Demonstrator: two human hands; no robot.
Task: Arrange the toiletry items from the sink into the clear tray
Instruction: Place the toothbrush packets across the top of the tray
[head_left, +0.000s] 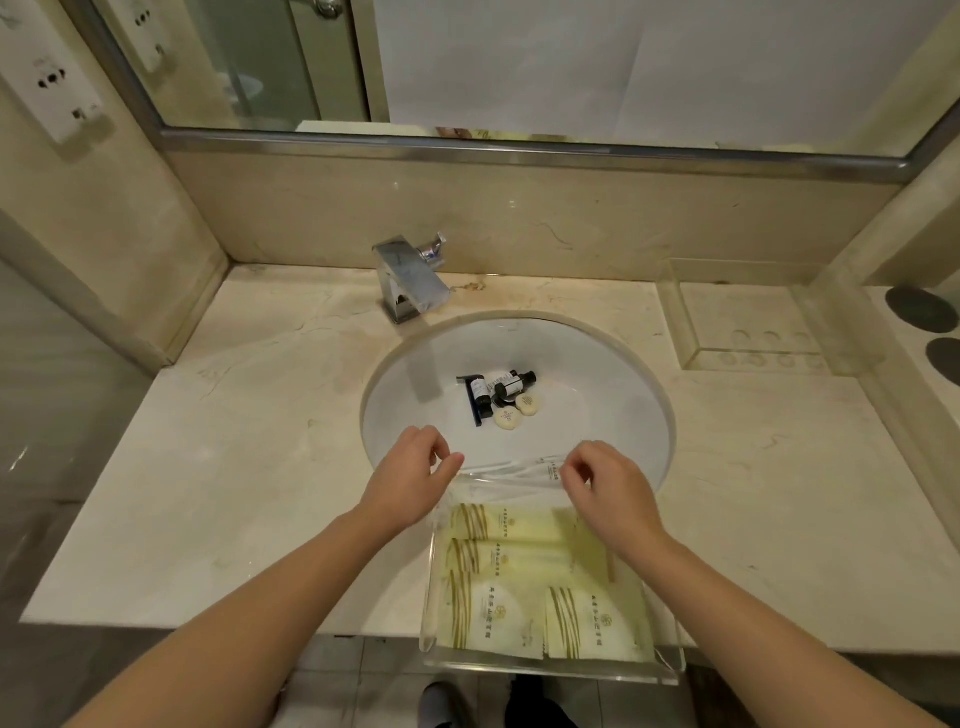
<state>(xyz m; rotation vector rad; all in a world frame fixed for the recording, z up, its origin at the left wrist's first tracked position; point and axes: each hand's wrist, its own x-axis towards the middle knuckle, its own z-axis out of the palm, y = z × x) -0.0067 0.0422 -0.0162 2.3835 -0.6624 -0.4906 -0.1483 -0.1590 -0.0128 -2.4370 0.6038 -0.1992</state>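
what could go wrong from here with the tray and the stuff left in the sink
1. The tray sits at the counter's front edge, its near side seemingly past it; a nudge from either hand could tip it to the floor.
2. The left hand and right hand hover at the tray's far wall, so reaching on for the sink may catch it.
3. The bottles, soaps and razor lie heaped together; grabbing one could scatter the rest.

Both hands at clear tray (550, 670) rim — left hand (410, 480), right hand (605, 488), bottles (501, 389) in sink (597, 364)
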